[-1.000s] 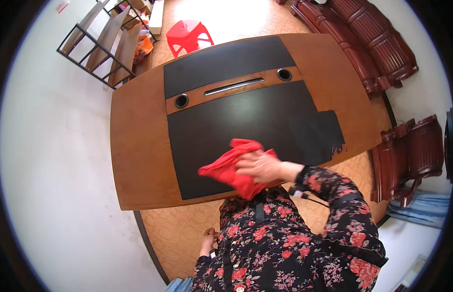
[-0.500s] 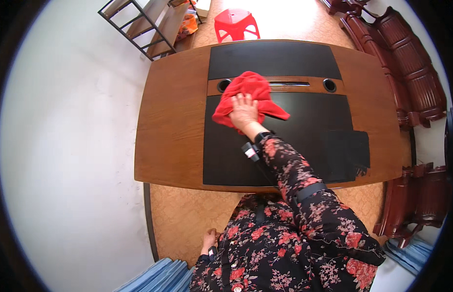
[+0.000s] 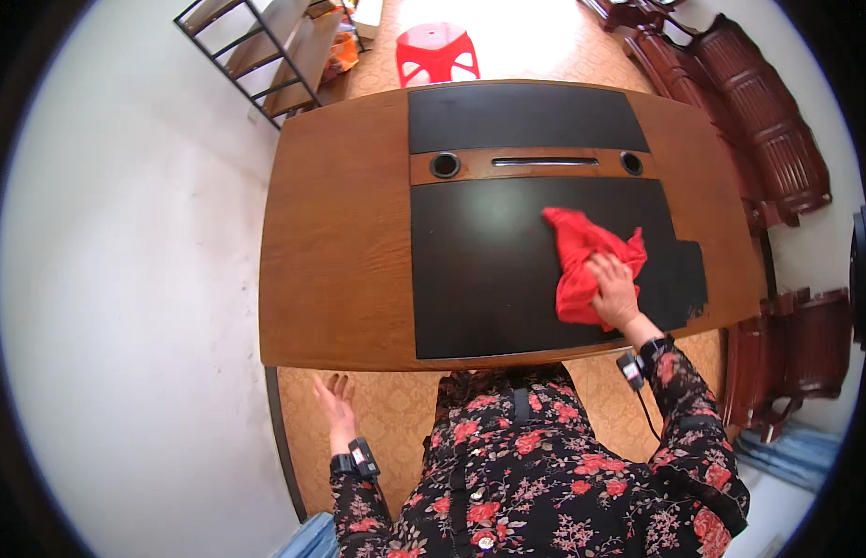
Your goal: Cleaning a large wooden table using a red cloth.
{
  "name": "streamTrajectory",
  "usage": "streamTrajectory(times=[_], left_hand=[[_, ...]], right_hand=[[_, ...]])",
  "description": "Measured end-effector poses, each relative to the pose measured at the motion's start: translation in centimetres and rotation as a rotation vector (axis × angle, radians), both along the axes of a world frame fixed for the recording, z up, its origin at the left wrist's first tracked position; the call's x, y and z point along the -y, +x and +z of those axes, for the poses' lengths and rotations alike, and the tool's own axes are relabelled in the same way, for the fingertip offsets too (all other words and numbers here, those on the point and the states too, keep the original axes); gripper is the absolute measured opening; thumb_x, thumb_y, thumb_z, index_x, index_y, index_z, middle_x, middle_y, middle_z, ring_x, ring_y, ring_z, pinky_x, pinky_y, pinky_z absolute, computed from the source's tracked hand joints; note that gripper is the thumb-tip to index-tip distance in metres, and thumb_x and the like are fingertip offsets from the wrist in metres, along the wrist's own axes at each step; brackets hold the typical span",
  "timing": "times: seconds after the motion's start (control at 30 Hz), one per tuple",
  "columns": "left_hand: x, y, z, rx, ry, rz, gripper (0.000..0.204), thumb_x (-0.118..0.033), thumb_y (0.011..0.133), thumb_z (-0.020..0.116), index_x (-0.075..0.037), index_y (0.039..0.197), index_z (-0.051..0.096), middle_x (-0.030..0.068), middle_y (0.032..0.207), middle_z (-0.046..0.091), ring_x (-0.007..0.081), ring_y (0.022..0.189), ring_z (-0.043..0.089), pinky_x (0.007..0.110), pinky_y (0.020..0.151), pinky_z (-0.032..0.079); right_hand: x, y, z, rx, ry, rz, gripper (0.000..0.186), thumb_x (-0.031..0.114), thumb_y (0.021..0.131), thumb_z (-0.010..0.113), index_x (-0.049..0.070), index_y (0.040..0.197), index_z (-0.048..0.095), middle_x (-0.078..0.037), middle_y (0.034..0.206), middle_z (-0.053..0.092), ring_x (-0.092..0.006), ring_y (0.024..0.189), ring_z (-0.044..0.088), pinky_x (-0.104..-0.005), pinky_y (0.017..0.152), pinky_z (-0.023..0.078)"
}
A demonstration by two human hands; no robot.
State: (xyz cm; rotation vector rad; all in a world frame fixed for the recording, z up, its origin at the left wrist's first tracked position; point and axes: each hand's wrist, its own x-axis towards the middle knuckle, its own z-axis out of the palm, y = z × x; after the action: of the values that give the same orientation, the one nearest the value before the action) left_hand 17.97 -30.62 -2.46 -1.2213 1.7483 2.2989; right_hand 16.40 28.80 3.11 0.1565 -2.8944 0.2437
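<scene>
A crumpled red cloth [image 3: 582, 265] lies on the right part of the table's black panel [image 3: 489, 270]. My right hand [image 3: 616, 293] presses down on it from above, fingers stretched over the folds. To the left, just off the table's near edge, my left hand [image 3: 337, 405] hangs in the air, palm partly turned up. Its fingers are apart and it holds nothing. The brown wooden table [image 3: 335, 242] spreads out in front of me.
Set across the table are a slot [image 3: 545, 162] and two round holes [image 3: 445, 166]. Beyond the far edge stands a red plastic stool [image 3: 438, 51]. Dark wooden seats [image 3: 759, 121] line the right side. A metal-framed shelf [image 3: 266, 56] stands at the far left, near the white wall [image 3: 126, 279].
My right hand has swept the red cloth from the upper left of the black panel toward me and right. My left hand has risen from beside my body toward the table's edge.
</scene>
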Motion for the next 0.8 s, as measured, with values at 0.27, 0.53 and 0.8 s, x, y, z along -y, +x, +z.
streamTrajectory(times=[0.27, 0.53, 0.8], left_hand=[[-4.5, -4.1, -0.6, 0.080, -0.096, 0.123, 0.081, -0.073, 0.082, 0.051, -0.028, 0.145, 0.026, -0.0018, 0.146, 0.038, 0.0213, 0.127, 0.042, 0.045, 0.097, 0.040], [-3.0, -4.5, 2.3, 0.222, 0.077, 0.132, 0.076, -0.072, 0.088, 0.038, -0.024, 0.147, 0.032, -0.0008, 0.152, 0.031, 0.0211, 0.137, 0.031, 0.046, 0.106, 0.033], [0.8, -5.7, -0.5, 0.257, -0.296, 0.243, 0.085, -0.068, 0.094, 0.029, 0.003, 0.136, 0.044, 0.0113, 0.142, 0.047, 0.0288, 0.125, 0.047, 0.038, 0.106, 0.038]], right_hand=[[4.4, -11.1, -3.3, -0.103, 0.131, -0.770, 0.056, 0.028, 0.074, 0.060, 0.014, 0.128, 0.054, -0.007, 0.131, 0.051, -0.0327, 0.121, 0.044, -0.0534, 0.089, 0.041], [17.5, -9.9, 2.1, 0.016, -0.116, 0.381, 0.040, 0.018, 0.067, 0.061, 0.014, 0.106, 0.059, -0.009, 0.117, 0.055, -0.0309, 0.113, 0.048, -0.0507, 0.087, 0.041], [2.3, -2.6, 4.5, 0.062, -0.094, 0.381, 0.051, 0.016, 0.063, 0.066, 0.017, 0.114, 0.059, -0.006, 0.123, 0.056, -0.0291, 0.114, 0.052, -0.0442, 0.091, 0.044]])
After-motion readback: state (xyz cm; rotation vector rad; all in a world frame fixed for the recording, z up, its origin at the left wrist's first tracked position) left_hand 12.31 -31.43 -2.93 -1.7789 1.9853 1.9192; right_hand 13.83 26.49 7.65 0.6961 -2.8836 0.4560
